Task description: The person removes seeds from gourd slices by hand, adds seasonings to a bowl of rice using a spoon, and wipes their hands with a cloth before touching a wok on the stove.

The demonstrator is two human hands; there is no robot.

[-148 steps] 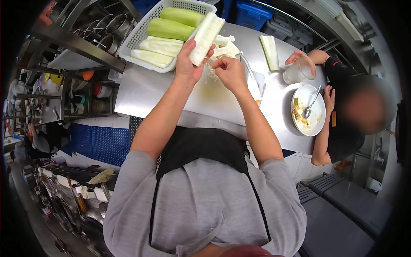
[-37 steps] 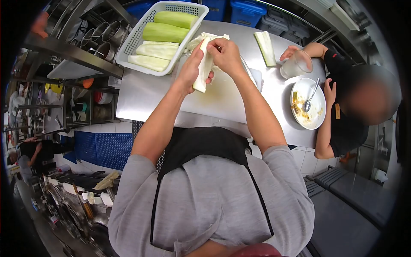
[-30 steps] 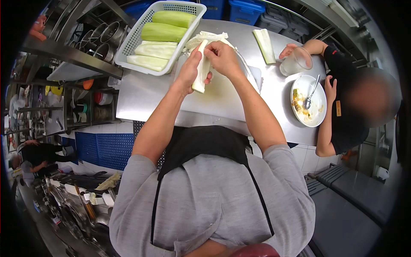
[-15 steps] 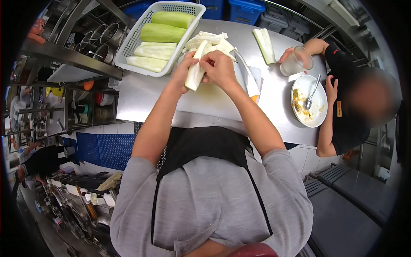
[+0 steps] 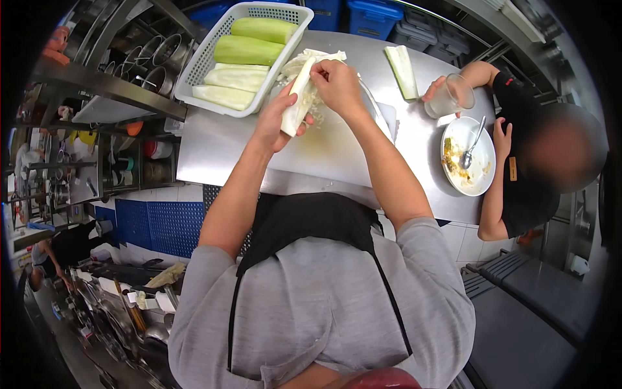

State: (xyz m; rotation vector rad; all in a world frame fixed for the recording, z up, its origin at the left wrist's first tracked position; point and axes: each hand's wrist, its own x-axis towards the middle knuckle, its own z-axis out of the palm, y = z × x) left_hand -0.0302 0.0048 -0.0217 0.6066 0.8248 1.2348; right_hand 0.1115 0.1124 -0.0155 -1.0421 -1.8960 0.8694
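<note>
one long pale white-and-green vegetable piece (image 5: pixel 298 104) in the left hand (image 5: pixel 275 123), tilted over the white flat cutting board (image 5: pixel 317 155)
so the left fingers are curled round it with the thumb pressed on the near side. right hand (image 5: pixel 339 87) is right by its upper end, fingertips bunched, can't tell if they're pinching anything. loose pile of whitish scraps (image 5: pixel 315 56) just beyond, light grey perforated plastic basket (image 5: pixel 199 72) off to the left.
</note>
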